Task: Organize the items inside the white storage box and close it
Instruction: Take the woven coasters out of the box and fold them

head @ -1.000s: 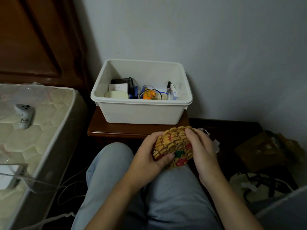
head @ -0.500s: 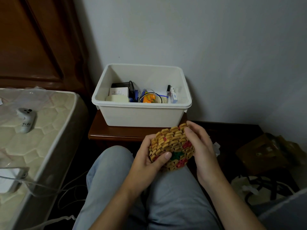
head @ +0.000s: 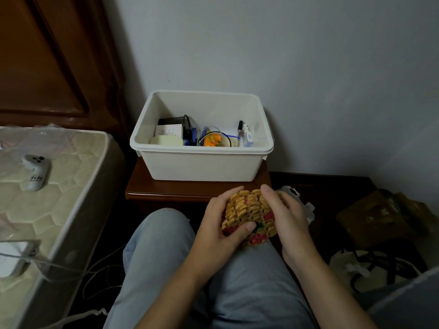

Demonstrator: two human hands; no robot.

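The white storage box (head: 202,166) stands open on a small wooden nightstand (head: 166,189), with no lid in view. Inside lie a white paper packet (head: 169,130), a cream block (head: 166,140), a black item with a cable (head: 177,121), an orange object (head: 212,140) and a small white carton (head: 248,138). In front of the box, above my lap, I hold a round mat of tan, red and green beads (head: 249,216). My left hand (head: 218,230) grips its left side, thumb on top. My right hand (head: 286,217) curls round its right edge.
A mattress (head: 59,193) lies at the left with a white controller (head: 35,170) and a plastic-wrapped white device (head: 14,257) on it. Cables trail on the dark floor beside it. Bags (head: 380,219) sit on the floor at the right. The wall is just behind the box.
Both hands have shifted on the beaded mat, bending it and turning it slightly; my right fingers now reach further over its top. The box has not moved.
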